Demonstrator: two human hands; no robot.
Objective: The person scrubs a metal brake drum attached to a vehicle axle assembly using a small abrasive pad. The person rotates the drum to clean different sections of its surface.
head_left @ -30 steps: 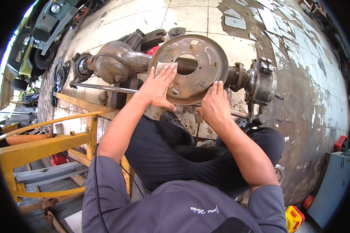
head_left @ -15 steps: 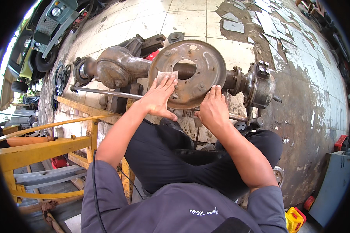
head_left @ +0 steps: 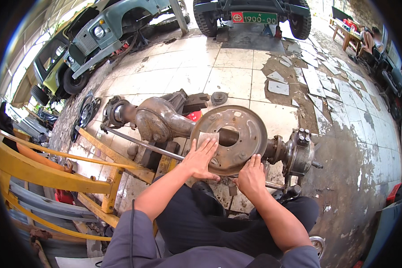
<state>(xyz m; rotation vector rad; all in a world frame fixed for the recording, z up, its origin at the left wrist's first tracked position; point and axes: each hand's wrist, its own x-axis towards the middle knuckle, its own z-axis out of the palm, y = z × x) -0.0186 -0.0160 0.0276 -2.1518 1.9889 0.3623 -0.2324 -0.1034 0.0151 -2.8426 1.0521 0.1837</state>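
A round, rusty brake backing plate (head_left: 250,129) with a large centre hole stands tilted against a vehicle axle (head_left: 165,117). My left hand (head_left: 202,160) lies on its left face, fingers straight, pressing a small pale brown piece of sandpaper (head_left: 206,136) to the metal. The thumb is spread out near the plate's lower edge. At the lower right rim, my right hand (head_left: 251,177) grips the plate, fingers together over the edge and thumb below. To the right of the plate is the axle's hub end (head_left: 299,154), with a thin steel rod (head_left: 143,144) running along the near side.
A yellow metal frame (head_left: 58,173) stands close on my left. Beyond the axle lie a round metal part (head_left: 219,98) and broken floor tiles (head_left: 278,87). Parked vehicles (head_left: 96,38) stand farther back; a person (head_left: 374,39) sits by a table (head_left: 345,35) at far right.
My view has tilted up, so the vehicles and the seated person now show and the axle sits lower in the picture. Both hands keep about the same places on the plate.
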